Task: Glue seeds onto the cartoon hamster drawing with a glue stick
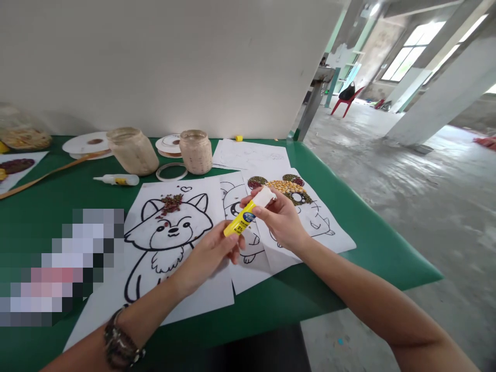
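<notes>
A yellow glue stick (pixel 244 219) is held between both hands above the drawings, tilted with its white end up to the right. My left hand (pixel 215 245) grips the yellow lower end. The fingers of my right hand (pixel 281 217) close around the white end. Below lies a sheet with a hamster drawing (pixel 318 222), its ears and head partly filled with green, red and yellow beans or grains. On the left, a fox-like drawing (pixel 174 232) bears a loose pile of red and green beans (pixel 171 204) on its forehead. Another drawing sheet (pixel 248 268) lies partly covered between them.
Two cloudy jars (pixel 134 152) (pixel 196 152), white spools (pixel 87 144), a tape ring (pixel 171 172) and a white glue bottle (pixel 118 179) stand or lie at the back left. A yellow cap (pixel 239 138) sits by the wall. The green table (pixel 387 258) ends at right.
</notes>
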Demonstrator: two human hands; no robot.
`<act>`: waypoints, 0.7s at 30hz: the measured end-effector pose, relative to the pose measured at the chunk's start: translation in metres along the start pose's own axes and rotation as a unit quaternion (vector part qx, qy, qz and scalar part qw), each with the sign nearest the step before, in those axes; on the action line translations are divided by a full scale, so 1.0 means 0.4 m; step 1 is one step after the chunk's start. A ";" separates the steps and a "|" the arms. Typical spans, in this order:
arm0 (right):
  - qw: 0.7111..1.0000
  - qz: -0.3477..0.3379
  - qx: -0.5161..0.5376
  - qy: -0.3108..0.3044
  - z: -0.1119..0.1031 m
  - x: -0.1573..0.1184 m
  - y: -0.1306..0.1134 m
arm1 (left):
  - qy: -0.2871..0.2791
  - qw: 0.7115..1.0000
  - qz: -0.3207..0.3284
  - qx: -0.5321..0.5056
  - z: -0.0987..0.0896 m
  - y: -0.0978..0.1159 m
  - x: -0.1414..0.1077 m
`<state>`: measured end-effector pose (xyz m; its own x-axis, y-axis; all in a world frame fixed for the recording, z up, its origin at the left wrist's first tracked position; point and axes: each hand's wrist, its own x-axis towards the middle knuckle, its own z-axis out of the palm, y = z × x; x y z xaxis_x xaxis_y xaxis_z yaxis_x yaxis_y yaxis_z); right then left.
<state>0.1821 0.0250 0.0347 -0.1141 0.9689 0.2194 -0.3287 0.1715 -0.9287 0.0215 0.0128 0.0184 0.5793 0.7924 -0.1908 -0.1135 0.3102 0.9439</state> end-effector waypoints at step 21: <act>0.999 0.027 0.001 0.036 0.000 0.003 0.001 | 0.026 0.990 0.033 0.136 0.011 0.000 -0.002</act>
<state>0.1818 0.0262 0.0348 -0.0638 0.9872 0.1464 -0.3252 0.1182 -0.9382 0.0244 0.0098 0.0196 0.5352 0.8341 -0.1339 0.0770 0.1097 0.9910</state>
